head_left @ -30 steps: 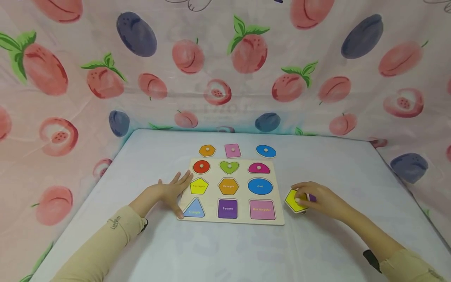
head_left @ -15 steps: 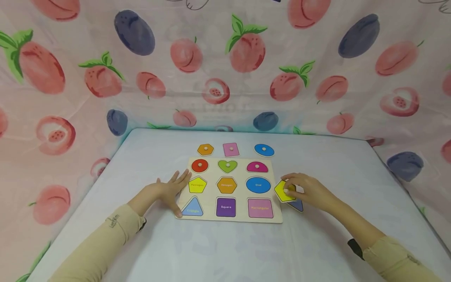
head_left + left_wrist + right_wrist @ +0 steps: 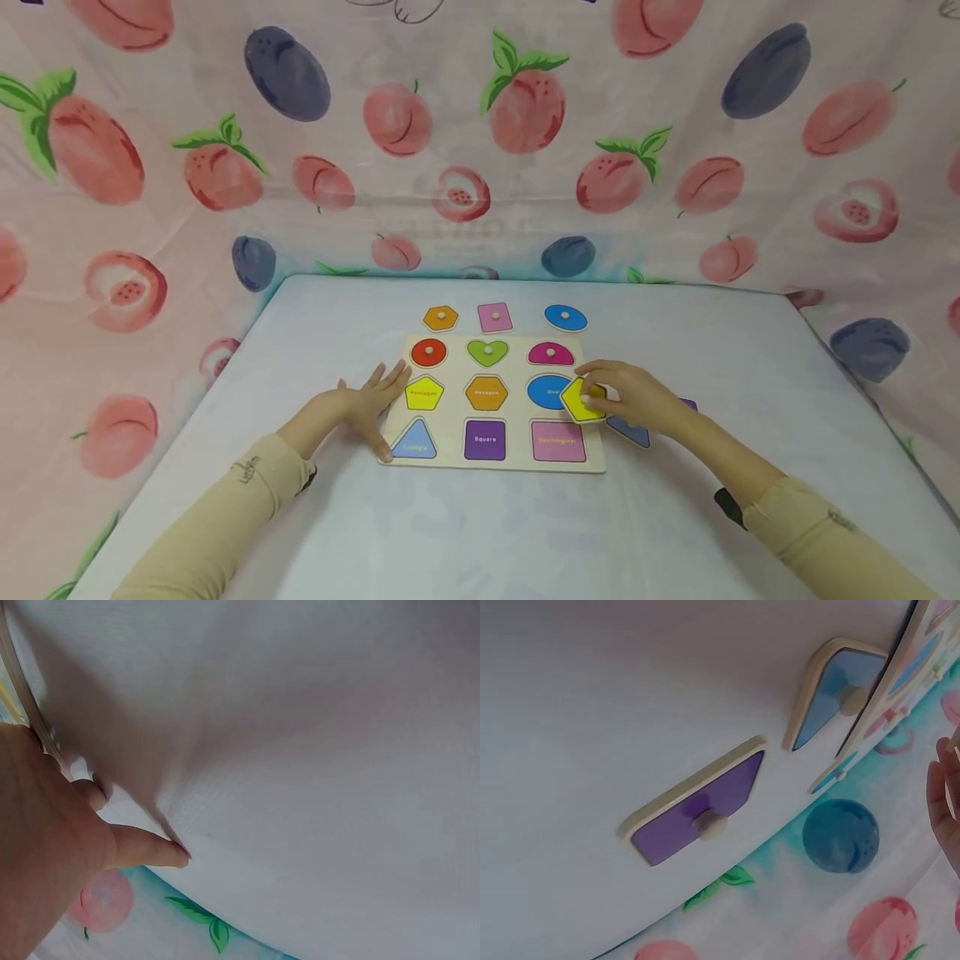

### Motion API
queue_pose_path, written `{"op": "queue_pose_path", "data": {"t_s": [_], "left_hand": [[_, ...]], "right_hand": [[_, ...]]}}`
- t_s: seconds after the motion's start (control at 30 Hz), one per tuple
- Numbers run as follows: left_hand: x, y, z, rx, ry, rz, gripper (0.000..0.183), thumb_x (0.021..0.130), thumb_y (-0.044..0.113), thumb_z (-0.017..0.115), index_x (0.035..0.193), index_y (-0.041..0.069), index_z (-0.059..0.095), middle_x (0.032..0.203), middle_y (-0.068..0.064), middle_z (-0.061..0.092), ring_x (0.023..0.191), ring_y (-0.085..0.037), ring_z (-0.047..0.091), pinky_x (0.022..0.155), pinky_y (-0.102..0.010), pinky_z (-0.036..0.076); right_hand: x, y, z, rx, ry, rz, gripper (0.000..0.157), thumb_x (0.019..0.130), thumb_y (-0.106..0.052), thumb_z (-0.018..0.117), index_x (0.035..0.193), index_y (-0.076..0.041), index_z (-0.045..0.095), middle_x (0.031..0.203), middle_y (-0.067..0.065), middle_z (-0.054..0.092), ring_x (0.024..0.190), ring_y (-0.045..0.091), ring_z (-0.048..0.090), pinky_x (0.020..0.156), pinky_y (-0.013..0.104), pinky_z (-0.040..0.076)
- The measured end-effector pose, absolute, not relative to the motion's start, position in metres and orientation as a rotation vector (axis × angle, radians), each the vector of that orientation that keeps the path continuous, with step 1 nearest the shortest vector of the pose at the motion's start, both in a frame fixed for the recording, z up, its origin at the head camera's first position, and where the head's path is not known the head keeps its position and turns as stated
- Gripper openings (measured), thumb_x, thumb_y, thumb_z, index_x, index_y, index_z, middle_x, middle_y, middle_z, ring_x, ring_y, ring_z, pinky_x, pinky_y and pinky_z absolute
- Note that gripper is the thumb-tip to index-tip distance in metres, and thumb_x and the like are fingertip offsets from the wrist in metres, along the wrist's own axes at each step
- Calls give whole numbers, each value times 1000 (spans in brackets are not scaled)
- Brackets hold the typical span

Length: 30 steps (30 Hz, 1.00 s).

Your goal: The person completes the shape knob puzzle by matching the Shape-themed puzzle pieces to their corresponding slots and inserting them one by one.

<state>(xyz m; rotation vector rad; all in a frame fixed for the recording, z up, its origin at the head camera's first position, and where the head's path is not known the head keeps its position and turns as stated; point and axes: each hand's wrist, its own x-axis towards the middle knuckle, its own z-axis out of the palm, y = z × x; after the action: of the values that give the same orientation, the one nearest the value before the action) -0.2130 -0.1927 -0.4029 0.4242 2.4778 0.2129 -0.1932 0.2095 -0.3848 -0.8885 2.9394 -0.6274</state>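
Observation:
My right hand (image 3: 633, 396) pinches a yellow pentagon puzzle piece (image 3: 579, 402) over the right side of the wooden shape puzzle board (image 3: 450, 462), partly covering its blue oval. With fingers spread, my left hand (image 3: 367, 412) rests on the board's left edge. Red circle (image 3: 429, 352), green heart (image 3: 487, 352) and magenta half-circle (image 3: 551, 354) knobbed pieces sit in the back row. The front rows show printed shapes, among them a yellow pentagon (image 3: 424, 394). In the right wrist view, a blue triangle piece (image 3: 832, 690) and a purple piece (image 3: 682, 817) lie by the board.
Behind the board lie an orange hexagon piece (image 3: 440, 318), a pink rectangular piece (image 3: 495, 317) and a blue oval piece (image 3: 566, 317). A white cloth covers the table (image 3: 480, 533). Fruit-print fabric (image 3: 495, 208) hangs along the back and sides.
The right hand has carried the yellow pentagon leftward from beside the board to above its right part, uncovering the blue triangle piece. My left hand has stayed on the board's edge.

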Motion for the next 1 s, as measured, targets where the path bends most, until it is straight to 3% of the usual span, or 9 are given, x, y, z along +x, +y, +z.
{"op": "queue_pose_path", "data": {"t_s": [0.5,1.0], "left_hand": [[-213,-194,-406,426,2495,185,138,57,52,85,152,16,-9,158,-6,-19,145,-37,-15,98,-80,-1],[-212,-192,-400,425,2481,218,136,58,49,85,152,14,-8,158,-8,-18,144,-38,-16,98,-80,-3]], "right_hand": [[-213,172,-388,-971,2847,-722,8,84,-16,70,91,-14,68,122,11,64,119,33,55,97,46,48],[-229,128,-378,-1122,2770,-647,6,87,-19,68,87,-13,68,120,11,65,116,28,58,96,39,50]]}}
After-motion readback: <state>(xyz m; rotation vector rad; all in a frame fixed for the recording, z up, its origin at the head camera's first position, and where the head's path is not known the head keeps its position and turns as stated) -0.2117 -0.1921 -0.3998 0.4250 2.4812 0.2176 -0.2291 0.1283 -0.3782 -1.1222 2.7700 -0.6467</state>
